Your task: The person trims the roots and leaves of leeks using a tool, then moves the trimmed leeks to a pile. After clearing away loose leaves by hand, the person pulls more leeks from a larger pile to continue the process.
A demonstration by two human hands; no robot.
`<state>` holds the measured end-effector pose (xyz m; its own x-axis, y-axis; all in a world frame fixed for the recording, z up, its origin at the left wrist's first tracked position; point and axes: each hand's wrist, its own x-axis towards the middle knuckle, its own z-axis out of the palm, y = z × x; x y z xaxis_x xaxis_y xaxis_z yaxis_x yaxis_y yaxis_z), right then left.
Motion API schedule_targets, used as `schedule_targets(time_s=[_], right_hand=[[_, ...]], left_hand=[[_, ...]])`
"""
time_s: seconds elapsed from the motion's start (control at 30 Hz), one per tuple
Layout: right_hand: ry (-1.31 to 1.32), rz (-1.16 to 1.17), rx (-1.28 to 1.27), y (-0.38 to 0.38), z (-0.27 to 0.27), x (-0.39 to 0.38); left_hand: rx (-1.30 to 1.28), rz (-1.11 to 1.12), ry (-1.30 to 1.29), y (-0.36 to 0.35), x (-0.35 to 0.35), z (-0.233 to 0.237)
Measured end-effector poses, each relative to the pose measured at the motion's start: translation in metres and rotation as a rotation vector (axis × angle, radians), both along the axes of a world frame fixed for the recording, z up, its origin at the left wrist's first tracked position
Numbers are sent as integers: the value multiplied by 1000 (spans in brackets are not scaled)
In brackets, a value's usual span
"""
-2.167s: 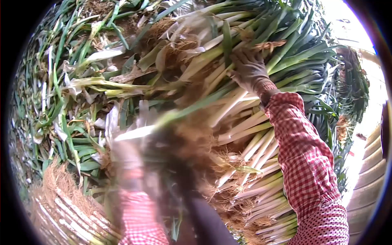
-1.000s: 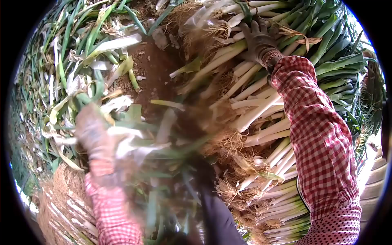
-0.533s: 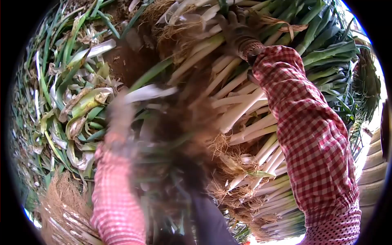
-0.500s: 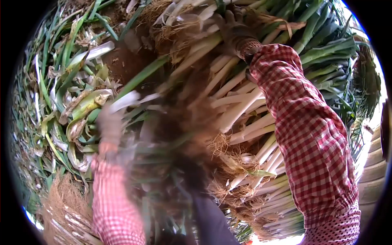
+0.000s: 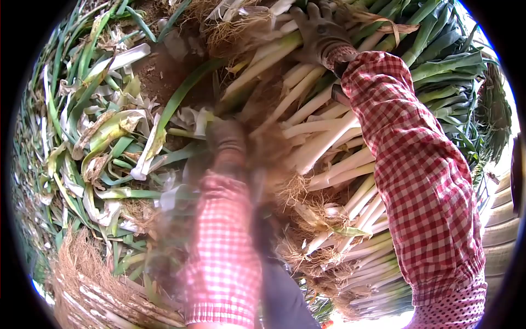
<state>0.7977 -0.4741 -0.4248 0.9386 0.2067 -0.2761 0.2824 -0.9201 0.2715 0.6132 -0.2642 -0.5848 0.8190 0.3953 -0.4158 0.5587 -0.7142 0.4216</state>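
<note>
My right hand [image 5: 319, 35], in a dark glove, rests on the heap of leeks [image 5: 315, 118] at the upper middle. Its fingers are spread over the stalks. My left hand [image 5: 226, 135], also gloved, is smeared by motion at the left edge of the heap; its fingers and anything in them cannot be made out. Just beside it are pale leaf scraps and a long green leaf [image 5: 181, 96]. White leek stalks with brown roots [image 5: 293, 189] point toward the middle. Both forearms wear red-and-white checked sleeves.
Peeled leek leaves [image 5: 112, 137] are strewn across the left over brown soil [image 5: 159, 79]. A bundle with long dry roots [image 5: 87, 263] lies at the lower left. Green leek tops [image 5: 438, 71] spread at the upper right. A dark trouser leg [image 5: 282, 290] is at the bottom middle.
My left hand has swung right, from over the strewn leaves to the edge of the leek heap. My right hand stays almost in place on the stalks.
</note>
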Motion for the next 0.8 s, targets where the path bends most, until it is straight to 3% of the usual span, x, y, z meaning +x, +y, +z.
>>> schedule_targets(time_s=[0.03,0.13,0.23,0.3,0.4,0.63,0.7,0.73,0.77,0.8], right_hand=[[2,-1,3,0,0,-1],[-2,2,7,1,2,-1],[4,2,14,3,4,-2],[-2,14,17,3,5,-1],[-8,22,24,4,7,-2],[-23,32,50,2,8,-6],[-40,35,46,1,9,-2],[-50,28,49,-1,8,0],[-46,24,52,-1,9,-1],[-36,34,46,2,7,0]], left_hand=[[-184,63,12,7,1,13],[161,-468,96,48,1,88],[353,-729,-8,119,29,95],[399,-744,80,139,68,117],[456,-755,118,139,74,137],[218,-496,90,161,-7,135],[-145,30,270,201,-54,162],[-359,453,153,211,-87,177],[-235,181,17,226,-133,189],[-236,117,143,220,-167,213]])
